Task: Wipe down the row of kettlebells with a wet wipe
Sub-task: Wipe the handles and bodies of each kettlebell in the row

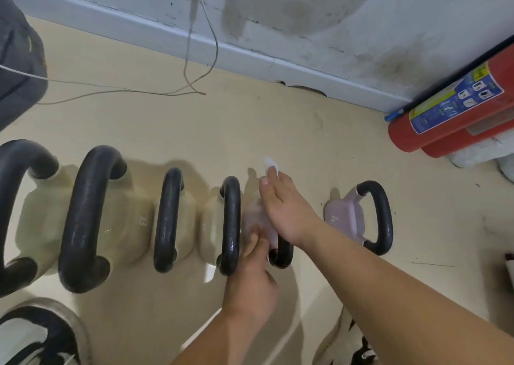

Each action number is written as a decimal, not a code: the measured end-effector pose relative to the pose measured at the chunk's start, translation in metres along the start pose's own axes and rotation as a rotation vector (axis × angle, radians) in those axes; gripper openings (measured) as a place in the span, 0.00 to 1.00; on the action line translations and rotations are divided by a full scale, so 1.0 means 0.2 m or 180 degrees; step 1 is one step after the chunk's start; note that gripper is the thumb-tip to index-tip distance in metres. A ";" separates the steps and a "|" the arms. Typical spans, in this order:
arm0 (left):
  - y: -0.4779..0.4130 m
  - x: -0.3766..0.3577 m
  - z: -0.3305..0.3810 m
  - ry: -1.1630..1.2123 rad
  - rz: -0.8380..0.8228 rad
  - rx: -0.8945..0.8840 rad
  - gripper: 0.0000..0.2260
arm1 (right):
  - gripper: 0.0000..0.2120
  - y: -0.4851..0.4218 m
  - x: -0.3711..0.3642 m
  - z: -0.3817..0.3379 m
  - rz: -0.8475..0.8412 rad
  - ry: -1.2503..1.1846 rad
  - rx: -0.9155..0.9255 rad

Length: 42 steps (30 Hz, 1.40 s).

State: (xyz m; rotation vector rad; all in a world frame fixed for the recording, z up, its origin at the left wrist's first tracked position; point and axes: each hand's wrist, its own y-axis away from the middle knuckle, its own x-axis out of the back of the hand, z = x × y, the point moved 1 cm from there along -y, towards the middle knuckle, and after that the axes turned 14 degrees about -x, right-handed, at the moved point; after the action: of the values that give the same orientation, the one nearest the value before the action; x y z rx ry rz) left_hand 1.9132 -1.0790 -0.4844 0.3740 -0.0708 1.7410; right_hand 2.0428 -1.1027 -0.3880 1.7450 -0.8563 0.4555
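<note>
Down on the floor (250,131), the row of kettlebells (125,220) stands side by side. The right hand (281,211) holds the wet wipe (270,165) at its fingertips over a blurred pink kettlebell (254,214). The left hand (250,281) touches that kettlebell's near side; whether it grips, I cannot tell.

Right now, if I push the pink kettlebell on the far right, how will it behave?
Pink kettlebell looks small beside the beige kettlebells, so probably lighter, yet dense. Its flat-sided body should slide, not roll. Black handle looks matte, likely grippy.
</note>
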 end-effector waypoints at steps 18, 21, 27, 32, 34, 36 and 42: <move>0.02 0.16 0.13 0.0465 -0.0419 -0.0242 0.17 | 0.27 0.35 -0.39 0.23 0.0604 -0.2095 -0.0483; 0.02 0.06 0.01 0.1150 -0.0110 0.0532 0.33 | 0.26 0.20 -0.20 0.15 0.0187 -0.2510 -0.0676; -0.03 0.02 0.00 0.1310 0.0098 0.0994 0.43 | 0.29 0.09 -0.08 0.21 -0.0833 -0.3572 -0.1623; 0.00 0.04 0.01 0.0786 -0.0001 0.0708 0.38 | 0.19 0.31 -0.24 0.29 -0.0029 -0.2978 -0.0917; 0.04 0.09 0.02 0.0294 -0.0606 0.0189 0.27 | 0.19 0.39 -0.35 0.28 0.0252 -0.2822 -0.0754; 0.02 0.12 0.06 0.0218 -0.0663 -0.0110 0.22 | 0.31 0.46 -0.45 0.26 0.0282 -0.2615 -0.0793; 0.04 0.16 0.09 0.0581 -0.0448 -0.0116 0.12 | 0.23 0.48 -0.55 0.25 0.0447 -0.3084 -0.0869</move>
State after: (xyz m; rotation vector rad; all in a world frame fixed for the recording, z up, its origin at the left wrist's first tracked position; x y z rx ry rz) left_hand 1.9051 -1.0548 -0.4563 0.1876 0.0542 1.6249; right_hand 1.8930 -1.1291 -0.4158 1.6165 -1.6289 -0.4677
